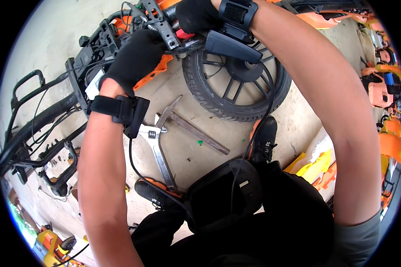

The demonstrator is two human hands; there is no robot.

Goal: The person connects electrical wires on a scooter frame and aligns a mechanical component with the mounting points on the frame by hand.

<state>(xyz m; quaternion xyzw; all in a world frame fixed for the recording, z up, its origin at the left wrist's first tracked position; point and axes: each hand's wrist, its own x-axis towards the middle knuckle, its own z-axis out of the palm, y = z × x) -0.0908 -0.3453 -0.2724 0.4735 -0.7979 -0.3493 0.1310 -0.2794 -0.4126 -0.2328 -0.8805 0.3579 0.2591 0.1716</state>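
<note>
In black gloves, both my hands work at the bare frame of a two-wheeled vehicle at the top. My left hand is closed against the frame, beside a grey metal bracket with holes; its fingertips are hidden. On the bracket's other side my right hand is curled closed, with a small red part showing just under it. What either hand grips is hidden. Below my right hand is a black spoked wheel with a knobbly tyre.
On the floor between the frame and my feet lie a hammer and an adjustable wrench. Cables run from both wrist straps to a black pouch at my lap. Yellow and orange panels lie at the right, with several orange parts beyond.
</note>
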